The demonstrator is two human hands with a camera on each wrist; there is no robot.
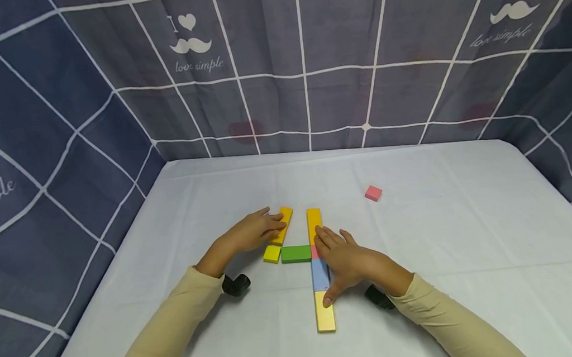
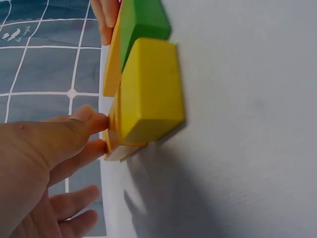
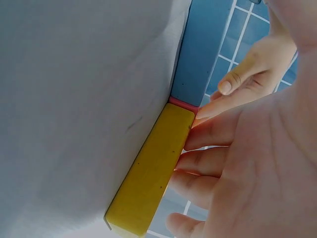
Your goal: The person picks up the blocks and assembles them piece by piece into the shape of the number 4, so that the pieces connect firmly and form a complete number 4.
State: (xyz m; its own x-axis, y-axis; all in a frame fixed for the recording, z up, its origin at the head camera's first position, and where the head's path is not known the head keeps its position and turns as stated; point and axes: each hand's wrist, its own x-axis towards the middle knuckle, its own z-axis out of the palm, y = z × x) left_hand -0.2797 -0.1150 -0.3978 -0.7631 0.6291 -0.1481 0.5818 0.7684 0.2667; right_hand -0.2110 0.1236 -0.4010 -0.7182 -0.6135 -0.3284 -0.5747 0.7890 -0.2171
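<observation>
My left hand (image 1: pixel 255 231) pinches an orange block (image 1: pixel 286 215), which lies slanted on the white table; its thumb and fingertips meet that block in the left wrist view. Below it sits a small yellow block (image 1: pixel 272 254), beside a green block (image 1: pixel 296 254). A straight column runs down the middle: another orange block (image 1: pixel 313 219), a pink block (image 1: pixel 314 252), a blue block (image 1: pixel 320 276) and a pale yellow block (image 1: pixel 325 318). Along the column's right side my right hand (image 1: pixel 345 260) rests with fingers extended, thumb over the pale yellow block.
A loose pink block (image 1: pixel 373 193) lies on the white tablecloth (image 1: pixel 445 211) at the upper right. Dark checked cloth (image 1: pixel 335 40) hangs behind the table's far edge and at both sides. Black wrist devices (image 1: pixel 236 285) sit beneath both wrists.
</observation>
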